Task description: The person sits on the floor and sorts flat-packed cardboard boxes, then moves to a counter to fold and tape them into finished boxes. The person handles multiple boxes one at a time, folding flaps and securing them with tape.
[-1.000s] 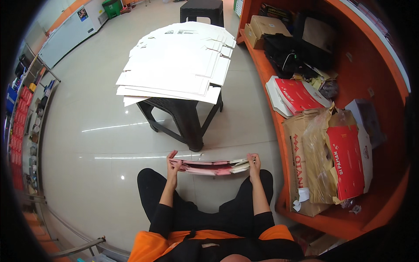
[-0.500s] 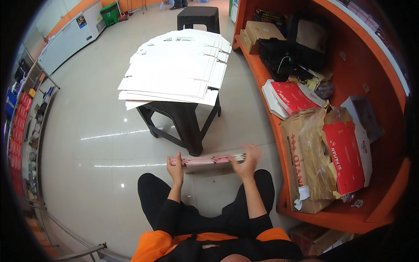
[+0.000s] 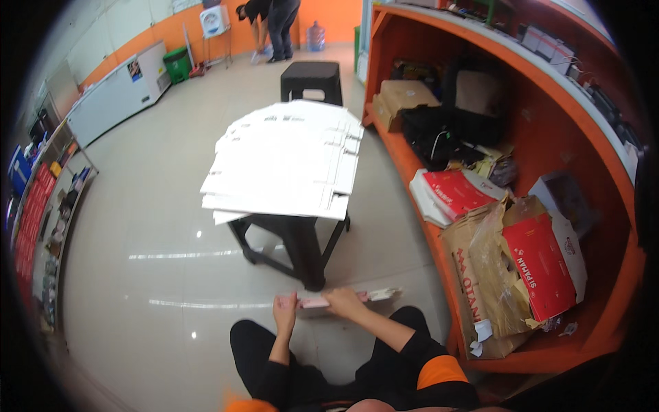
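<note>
Low in front of my legs I hold a thin stack of flat cardboard sheets (image 3: pixel 382 294), seen nearly edge-on, with pinkish and white edges. My left hand (image 3: pixel 284 314) is closed around the stack's left end. Over its middle lies my right hand (image 3: pixel 346 304), fingers bent over the upper edge; its fingertips are partly hidden. To the right of that hand the white end of the stack sticks out, slightly blurred. Just beyond the hands, a larger pile of white flat box blanks (image 3: pixel 281 158) rests fanned out on a black plastic stool (image 3: pixel 302 250).
An orange shelf (image 3: pixel 429 237) on the right holds red-and-white flat boxes (image 3: pixel 539 264), brown packaging (image 3: pixel 473 268) and black bags (image 3: pixel 425 134). Farther off stand a second black stool (image 3: pixel 310 74), a white chest freezer (image 3: pixel 117 103) and a bending person (image 3: pixel 278 27). A stocked rack (image 3: pixel 41 213) lines the left.
My right hand has moved left from the stack's right end to its middle, nearer my left hand. The view has tilted up, so the far wall and the other person show more.
</note>
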A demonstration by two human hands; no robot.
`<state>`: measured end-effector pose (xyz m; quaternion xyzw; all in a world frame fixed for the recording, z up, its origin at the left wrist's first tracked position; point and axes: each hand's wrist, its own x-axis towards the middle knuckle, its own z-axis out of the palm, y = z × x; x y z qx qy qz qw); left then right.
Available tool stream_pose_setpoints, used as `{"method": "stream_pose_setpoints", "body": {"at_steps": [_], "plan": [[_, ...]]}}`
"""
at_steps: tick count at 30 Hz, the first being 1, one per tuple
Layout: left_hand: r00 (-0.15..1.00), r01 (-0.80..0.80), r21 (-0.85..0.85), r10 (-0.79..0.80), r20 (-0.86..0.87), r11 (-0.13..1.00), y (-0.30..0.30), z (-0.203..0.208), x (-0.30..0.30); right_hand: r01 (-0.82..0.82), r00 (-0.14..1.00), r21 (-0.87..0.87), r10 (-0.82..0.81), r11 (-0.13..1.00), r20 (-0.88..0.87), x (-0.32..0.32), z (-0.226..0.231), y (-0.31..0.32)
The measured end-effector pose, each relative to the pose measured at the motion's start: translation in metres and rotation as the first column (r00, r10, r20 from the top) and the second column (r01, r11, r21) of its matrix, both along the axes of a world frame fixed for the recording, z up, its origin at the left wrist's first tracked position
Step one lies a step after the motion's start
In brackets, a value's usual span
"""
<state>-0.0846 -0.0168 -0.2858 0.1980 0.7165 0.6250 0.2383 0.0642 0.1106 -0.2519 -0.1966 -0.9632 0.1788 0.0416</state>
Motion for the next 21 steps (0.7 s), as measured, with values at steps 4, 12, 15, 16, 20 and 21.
{"method": "stream_pose_setpoints", "body": {"at_steps": [4,12,15,16,20,21], "plan": [[0.864,0.466,-0.093,-0.476,-0.165,0.880,-0.024,-0.007,-0.020,-0.052,0.999,-0.005,0.052,0.999,0.012,0.014,-0.001,0.013],[0.758,0.566,0.023,-0.508,-0.409,0.824,-0.016,0.023,-0.010,0.043,0.992,-0.033,-0.047,0.999,-0.113,0.086,0.083,0.026],[0.649,0.576,-0.170,-0.574,-0.499,0.800,-0.007,0.074,-0.018,0.071,0.967,-0.025,-0.075,0.997,-0.244,0.114,0.139,0.015],[0.687,0.576,-0.197,-0.601,-0.409,0.793,-0.005,0.108,-0.015,0.099,0.964,-0.022,-0.102,0.995,-0.244,0.123,0.158,0.010],[0.515,0.790,-0.210,-0.809,-0.284,0.577,-0.003,0.216,-0.012,0.019,0.907,-0.067,-0.045,0.998,-0.418,0.147,0.240,0.002],[0.453,0.835,-0.216,-0.856,-0.250,0.505,0.003,0.245,-0.010,-0.001,0.898,-0.091,-0.039,0.996,-0.438,0.151,0.268,-0.001]]}}
